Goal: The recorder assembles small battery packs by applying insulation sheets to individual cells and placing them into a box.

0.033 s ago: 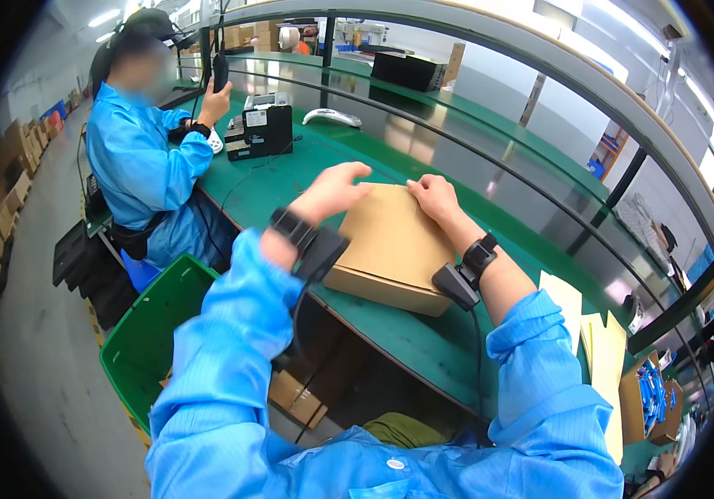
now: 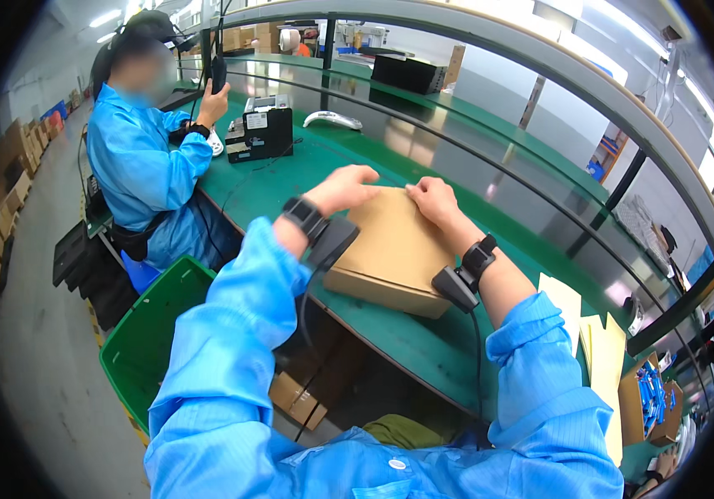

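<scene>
A closed brown cardboard box [image 2: 397, 241] lies at an angle near the front edge of the green table. My right hand [image 2: 435, 200] grips its far edge with curled fingers, the thumb close to the lid's rim. At the box's far left corner, my left hand [image 2: 342, 190] touches the edge, its thumb and forefinger apart and the other fingers mostly hidden. Each wrist wears a black strap with a dark device on it.
To the left, a co-worker in blue [image 2: 145, 158] holds a dark handheld device beside a black machine [image 2: 265, 133]. A green bin [image 2: 145, 333] stands left below the table. Yellowish sheets [image 2: 605, 358] and an open carton of blue items [image 2: 644, 395] are at right.
My left hand has shifted slightly right, onto the box's far left corner. My right hand and the box have hardly moved.
</scene>
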A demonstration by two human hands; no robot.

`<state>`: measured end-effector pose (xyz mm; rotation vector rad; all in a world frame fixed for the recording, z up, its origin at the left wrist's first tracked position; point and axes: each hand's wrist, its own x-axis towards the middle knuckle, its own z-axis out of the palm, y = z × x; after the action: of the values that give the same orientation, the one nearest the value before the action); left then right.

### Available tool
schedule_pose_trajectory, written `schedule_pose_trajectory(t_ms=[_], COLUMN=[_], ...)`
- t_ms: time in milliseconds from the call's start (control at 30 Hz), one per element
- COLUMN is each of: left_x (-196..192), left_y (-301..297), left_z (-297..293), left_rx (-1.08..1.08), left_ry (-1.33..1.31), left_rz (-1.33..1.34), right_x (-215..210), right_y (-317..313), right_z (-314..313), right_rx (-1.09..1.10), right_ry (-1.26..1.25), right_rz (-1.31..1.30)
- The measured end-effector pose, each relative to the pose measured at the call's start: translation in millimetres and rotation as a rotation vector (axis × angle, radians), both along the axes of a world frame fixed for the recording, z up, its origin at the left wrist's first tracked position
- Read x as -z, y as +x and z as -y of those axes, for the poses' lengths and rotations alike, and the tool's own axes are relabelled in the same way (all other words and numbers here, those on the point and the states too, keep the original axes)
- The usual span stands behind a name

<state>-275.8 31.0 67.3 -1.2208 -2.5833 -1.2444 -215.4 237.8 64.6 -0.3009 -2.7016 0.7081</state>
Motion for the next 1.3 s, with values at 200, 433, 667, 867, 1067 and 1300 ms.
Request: schedule_pose_trajectory(t_ms=[200,433,667,867,1067,1300], left_x=[40.8,28.9,13.1,31.9,20.8,13.3], left_y=[-31.0,-5.3,8.9,-12.0,-19.1,-5.9], left_z=[-51.6,-68.3,-60.4,-60.2,-75.3,-66.1], left_rx=[-0.168,-0.352,-0.377,-0.319,-0.144,-0.291], left_ry=[0.165,-0.241,-0.393,-0.226,0.015,0.135], left_rz=[0.239,-0.051,-0.21,-0.322,-0.188,-0.18], right_x=[-1.2,16.2,7.3,-1.6,-4.1,-8.5], right_y=[-9.4,-23.5,-7.8,5.8,3.5,6.1], right_z=[14.0,4.9,9.3,11.8,11.0,13.4], right_rx=[0.022,0.187,0.103,0.017,0.147,0.104], right_ry=[0.054,-0.036,-0.552,-0.598,-0.444,-0.384], right_rz=[0.071,-0.005,-0.503,-0.63,-0.571,-0.482])
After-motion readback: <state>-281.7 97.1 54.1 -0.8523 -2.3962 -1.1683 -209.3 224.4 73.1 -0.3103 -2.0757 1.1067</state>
